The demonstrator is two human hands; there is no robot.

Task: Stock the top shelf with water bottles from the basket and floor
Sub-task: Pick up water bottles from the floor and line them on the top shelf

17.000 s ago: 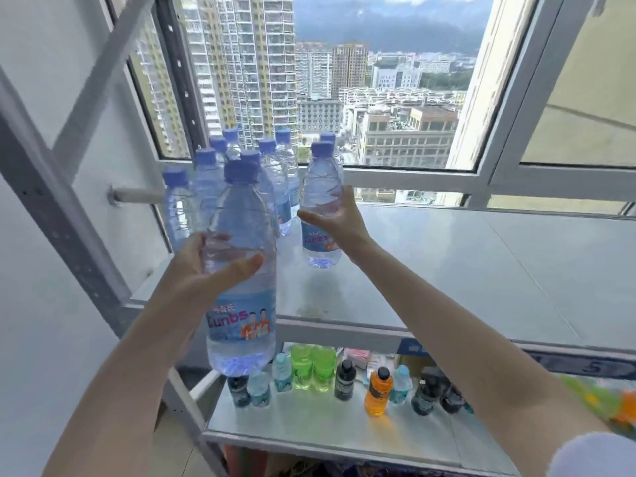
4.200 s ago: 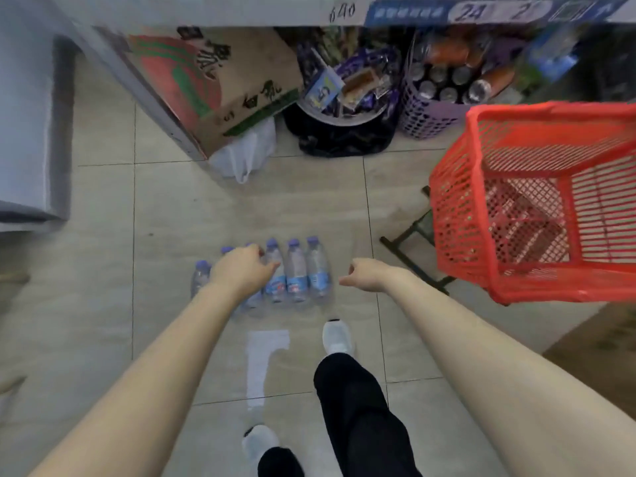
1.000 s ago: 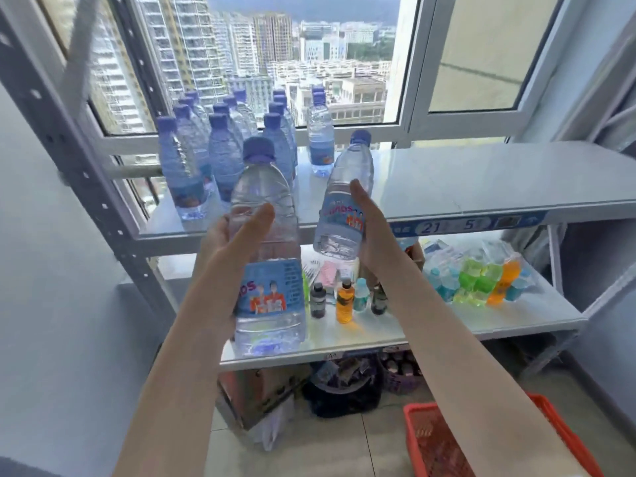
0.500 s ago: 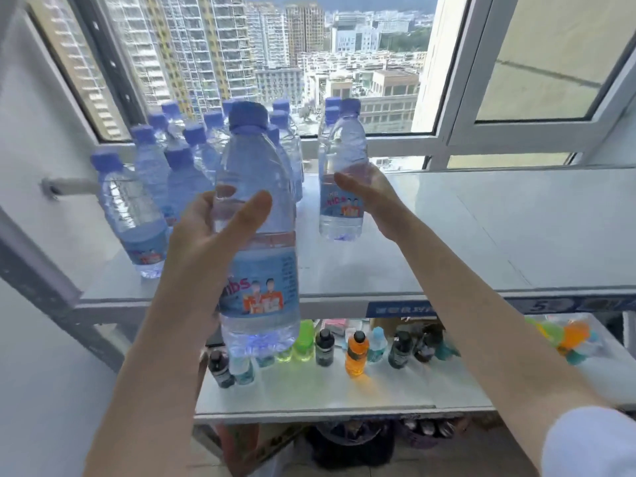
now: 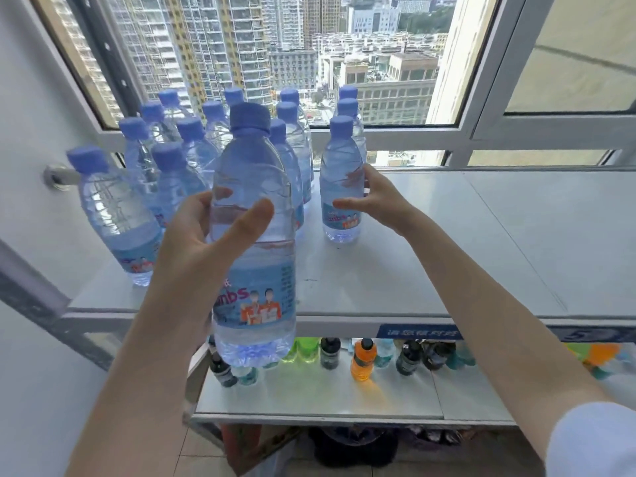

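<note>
Since half a second ago: standing water bottle [image 5: 340, 191] is now resting on top shelf [image 5: 481, 253] beside stocked bottles [image 5: 192, 156], right hand [image 5: 382, 197] loosely wrapping it | left hand [image 5: 203, 246] is clasping raised water bottle [image 5: 254, 270] before the shelf edge, awaiting placement

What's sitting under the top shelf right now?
A lower shelf with small drink bottles: dark ones, green ones, an orange one. The held bottle in the left hand and the right arm cover parts of the row.
</note>
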